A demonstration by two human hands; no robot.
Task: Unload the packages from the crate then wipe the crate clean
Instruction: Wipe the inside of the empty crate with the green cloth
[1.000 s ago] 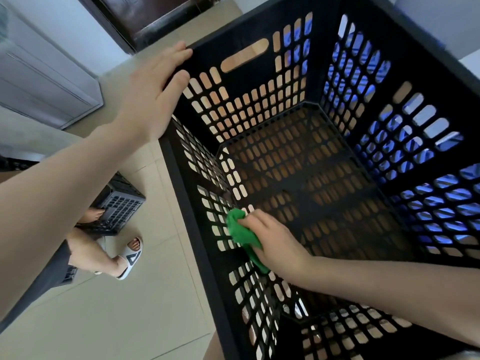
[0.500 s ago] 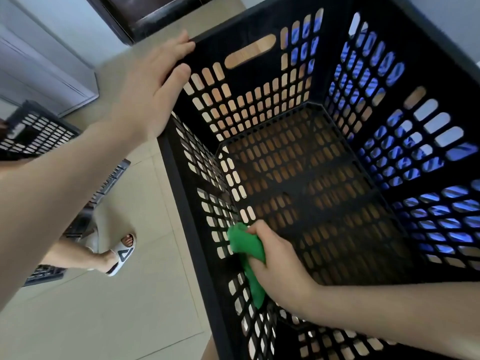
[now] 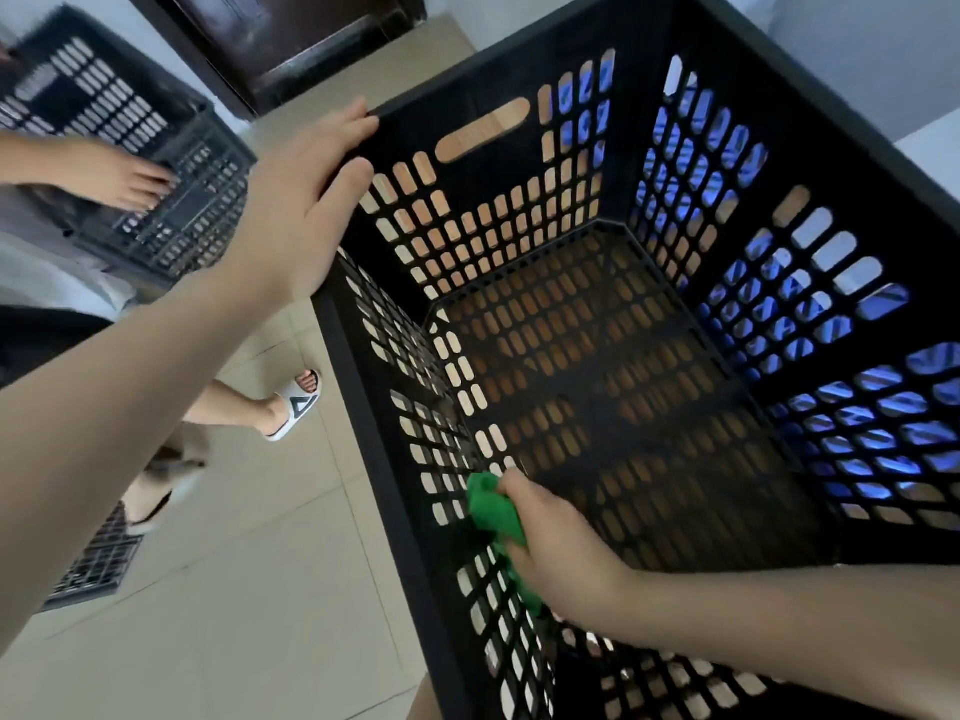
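A large black perforated plastic crate (image 3: pixel 358 407) fills the right and centre of the view, seen from above. No packages show inside it, so unloading looks done and wiping is under way.

The right hand (image 3: pixel 561 543) reaches in from the near right, its fingers bunched around a green cloth (image 3: pixel 491 506) pressed against the crate's left inner wall, low down near the base. Over the last second the cloth has slid a little lower and nearer along that wall, so the stroke appears to be working toward the near corner.

The left hand (image 3: pixel 296 210) stays on the far-left corner of the rim, fingers (image 3: pixel 337 127) extended flat over the edge, steadying the crate.

To the left lies a tiled floor (image 3: pixel 234 589), where a foot in a white sandal (image 3: pixel 296 402) stands. At the far left, another person's hand (image 3: pixel 119 184) rests on a second black crate (image 3: pixel 119 122), which has come into view.
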